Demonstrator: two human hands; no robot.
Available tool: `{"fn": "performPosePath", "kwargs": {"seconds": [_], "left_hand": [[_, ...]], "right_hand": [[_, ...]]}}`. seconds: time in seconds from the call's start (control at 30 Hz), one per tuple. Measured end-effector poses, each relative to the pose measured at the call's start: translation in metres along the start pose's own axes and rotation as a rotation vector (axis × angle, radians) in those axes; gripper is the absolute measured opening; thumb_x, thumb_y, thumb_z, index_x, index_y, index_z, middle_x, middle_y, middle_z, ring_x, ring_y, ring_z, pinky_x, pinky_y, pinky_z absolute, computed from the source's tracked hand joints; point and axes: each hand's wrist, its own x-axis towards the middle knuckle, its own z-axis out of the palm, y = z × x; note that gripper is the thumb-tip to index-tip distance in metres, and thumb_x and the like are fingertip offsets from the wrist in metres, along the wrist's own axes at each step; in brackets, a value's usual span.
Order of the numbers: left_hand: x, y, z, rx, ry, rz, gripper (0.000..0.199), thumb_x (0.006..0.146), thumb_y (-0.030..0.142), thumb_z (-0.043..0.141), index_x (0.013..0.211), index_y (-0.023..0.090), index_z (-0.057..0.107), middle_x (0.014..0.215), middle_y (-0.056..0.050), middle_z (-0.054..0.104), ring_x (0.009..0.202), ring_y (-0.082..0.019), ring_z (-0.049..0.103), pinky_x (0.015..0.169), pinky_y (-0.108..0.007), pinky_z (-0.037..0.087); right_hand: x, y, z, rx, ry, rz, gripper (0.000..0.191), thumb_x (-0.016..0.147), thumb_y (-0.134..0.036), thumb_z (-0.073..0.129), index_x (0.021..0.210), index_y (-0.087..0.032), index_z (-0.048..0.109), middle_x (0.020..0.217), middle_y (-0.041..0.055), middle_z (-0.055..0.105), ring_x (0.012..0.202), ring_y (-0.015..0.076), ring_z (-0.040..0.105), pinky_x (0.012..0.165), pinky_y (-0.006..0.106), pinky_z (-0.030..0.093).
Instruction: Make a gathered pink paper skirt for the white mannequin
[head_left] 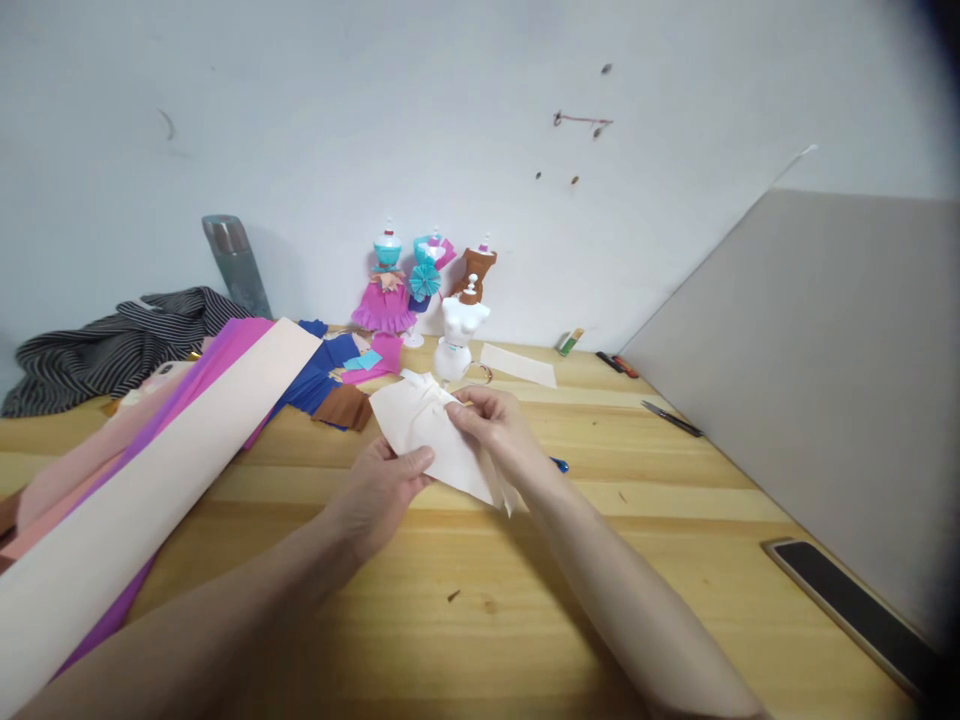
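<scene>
A cream paper piece [442, 445], gathered in folds at its top and flared below, is held above the wooden table. My left hand [388, 490] pinches its lower left edge, thumb on the front. Higher on the right side, my right hand [496, 425] grips the paper between thumb and fingers near the folds. Just behind the paper stands a bare white mini dress form [463, 325]. Three dressed forms are behind it: one in teal and a magenta skirt [385, 305], one with a teal rosette [425, 281], one in brown [477, 266].
Long cream [172, 480], purple and peach sheets lie at the left, beside blue and brown [343, 407] scraps, a striped cloth [127, 345] and a bottle [238, 265]. Rightward are a cream strip [519, 366], a glue stick [571, 342], a dark pointed tool [673, 418] and a phone [847, 610].
</scene>
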Motion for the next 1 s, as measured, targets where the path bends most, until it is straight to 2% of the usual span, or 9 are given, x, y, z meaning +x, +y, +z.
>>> {"fn": "performPosePath", "kwargs": {"seconds": [0.13, 0.23, 0.33, 0.43, 0.5, 0.57, 0.63, 0.73, 1.0], "left_hand": [[-0.003, -0.004, -0.003, 0.104, 0.055, 0.046, 0.033, 0.056, 0.019, 0.081, 0.087, 0.015, 0.07, 0.08, -0.004, 0.072, 0.074, -0.018, 0.064, 0.068, -0.028, 0.05], [-0.001, -0.006, -0.014, 0.242, 0.087, 0.085, 0.022, 0.057, 0.022, 0.082, 0.071, 0.014, 0.067, 0.061, 0.001, 0.064, 0.052, -0.008, 0.051, 0.047, -0.02, 0.037], [0.001, -0.007, -0.02, 0.264, 0.101, 0.09, 0.023, 0.059, 0.026, 0.082, 0.072, 0.015, 0.065, 0.058, 0.004, 0.06, 0.044, -0.004, 0.041, 0.039, -0.018, 0.027], [0.004, -0.003, -0.017, 0.109, 0.069, 0.105, 0.027, 0.07, 0.036, 0.074, 0.088, 0.017, 0.068, 0.074, 0.0, 0.068, 0.053, -0.008, 0.054, 0.046, -0.02, 0.039], [0.006, 0.004, -0.013, -0.013, 0.039, 0.091, 0.033, 0.078, 0.041, 0.065, 0.1, 0.017, 0.067, 0.09, -0.005, 0.072, 0.074, -0.016, 0.065, 0.063, -0.026, 0.05], [0.009, 0.011, -0.011, -0.07, 0.045, 0.078, 0.036, 0.078, 0.036, 0.064, 0.108, 0.015, 0.066, 0.1, -0.008, 0.072, 0.093, -0.022, 0.066, 0.081, -0.031, 0.052], [0.01, 0.016, -0.011, -0.074, 0.086, 0.1, 0.037, 0.075, 0.028, 0.068, 0.109, 0.013, 0.065, 0.101, -0.009, 0.072, 0.102, -0.025, 0.064, 0.09, -0.034, 0.05], [0.01, 0.021, -0.013, -0.06, 0.137, 0.134, 0.037, 0.07, 0.024, 0.071, 0.105, 0.012, 0.065, 0.098, -0.009, 0.073, 0.103, -0.027, 0.064, 0.092, -0.036, 0.05], [0.011, 0.021, -0.018, -0.036, 0.209, 0.138, 0.036, 0.071, 0.037, 0.072, 0.094, 0.011, 0.067, 0.089, -0.01, 0.073, 0.089, -0.025, 0.067, 0.077, -0.033, 0.053]], "right_hand": [[0.002, 0.001, -0.001, 0.026, 0.001, 0.02, 0.025, 0.068, -0.041, 0.065, 0.073, -0.017, 0.062, 0.052, -0.0027, 0.054, 0.046, 0.0109, 0.045, 0.047, 0.024, 0.035], [0.003, 0.003, -0.004, 0.027, 0.006, 0.007, 0.026, 0.068, -0.042, 0.066, 0.072, -0.017, 0.061, 0.054, -0.0026, 0.055, 0.046, 0.0108, 0.046, 0.048, 0.024, 0.036], [0.004, 0.004, -0.006, 0.035, 0.007, 0.005, 0.026, 0.069, -0.043, 0.066, 0.073, -0.017, 0.061, 0.054, -0.0029, 0.054, 0.045, 0.0104, 0.045, 0.047, 0.024, 0.035], [0.003, 0.004, -0.005, 0.056, -0.013, 0.023, 0.026, 0.07, -0.042, 0.066, 0.073, -0.017, 0.061, 0.054, -0.0028, 0.054, 0.044, 0.0104, 0.045, 0.046, 0.024, 0.034], [0.002, 0.004, -0.004, 0.054, -0.028, 0.028, 0.025, 0.07, -0.041, 0.066, 0.073, -0.017, 0.062, 0.054, -0.0024, 0.055, 0.044, 0.0105, 0.045, 0.046, 0.024, 0.034], [0.001, 0.003, -0.003, 0.05, -0.034, 0.039, 0.025, 0.07, -0.041, 0.066, 0.073, -0.016, 0.062, 0.053, -0.0024, 0.054, 0.044, 0.0105, 0.045, 0.046, 0.024, 0.033], [0.001, 0.003, -0.003, 0.043, -0.03, 0.048, 0.025, 0.07, -0.041, 0.065, 0.073, -0.016, 0.062, 0.052, -0.003, 0.053, 0.044, 0.0102, 0.043, 0.046, 0.024, 0.032], [0.002, 0.003, -0.004, 0.017, -0.023, 0.033, 0.026, 0.069, -0.042, 0.065, 0.072, -0.016, 0.062, 0.05, -0.0038, 0.05, 0.043, 0.0094, 0.04, 0.045, 0.024, 0.029], [0.001, 0.003, -0.001, 0.007, -0.029, 0.033, 0.027, 0.069, -0.042, 0.065, 0.073, -0.016, 0.062, 0.05, -0.0046, 0.048, 0.043, 0.0085, 0.038, 0.045, 0.023, 0.026]]}}
